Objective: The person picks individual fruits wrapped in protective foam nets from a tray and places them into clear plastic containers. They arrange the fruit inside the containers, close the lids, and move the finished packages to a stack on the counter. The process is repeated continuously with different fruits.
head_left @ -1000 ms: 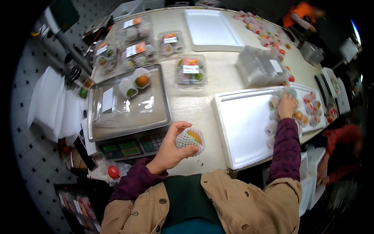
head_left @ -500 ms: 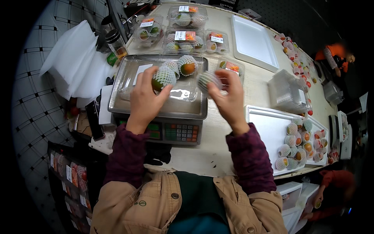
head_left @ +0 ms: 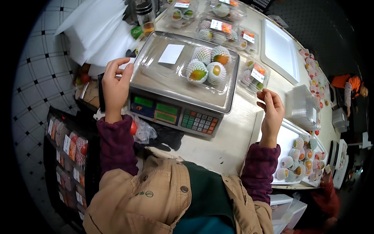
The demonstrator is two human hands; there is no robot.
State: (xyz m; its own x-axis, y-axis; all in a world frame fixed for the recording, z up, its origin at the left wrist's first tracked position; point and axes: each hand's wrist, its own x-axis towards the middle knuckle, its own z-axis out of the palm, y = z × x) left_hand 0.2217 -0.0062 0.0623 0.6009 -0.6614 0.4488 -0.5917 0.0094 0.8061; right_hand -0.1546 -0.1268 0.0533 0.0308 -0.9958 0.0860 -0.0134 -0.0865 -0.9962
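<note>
Several mangoes (head_left: pixel 196 72) in white foam nets sit grouped in a clear plastic clamshell box (head_left: pixel 183 76). The box rests on the steel pan (head_left: pixel 150 87) of a weighing scale (head_left: pixel 171 113), with a white paper slip (head_left: pixel 171 54) showing left of the fruit. My left hand (head_left: pixel 117 84) hovers by the pan's left edge, thumb and forefinger apart, nothing held. On the other side, my right hand (head_left: pixel 272 113) is off the scale with loosely bent fingers and nothing visible in them. Just beyond its fingertips lies a packed, labelled clamshell (head_left: pixel 253 75).
Packed clamshells (head_left: pixel 218 29) stand behind the scale, beside a white foam tray (head_left: pixel 278 50). At right are stacked clear boxes (head_left: pixel 302 105) and a tray of netted fruit (head_left: pixel 300 160). White foam sheets (head_left: pixel 95 31) and a jar (head_left: pixel 145 17) stand left; a person (head_left: pixel 344 91) is far right.
Both hands have let go of the netted mangoes, which now sit together in the box. My hands have moved apart to either side, and the view has shifted, placing the scale further right.
</note>
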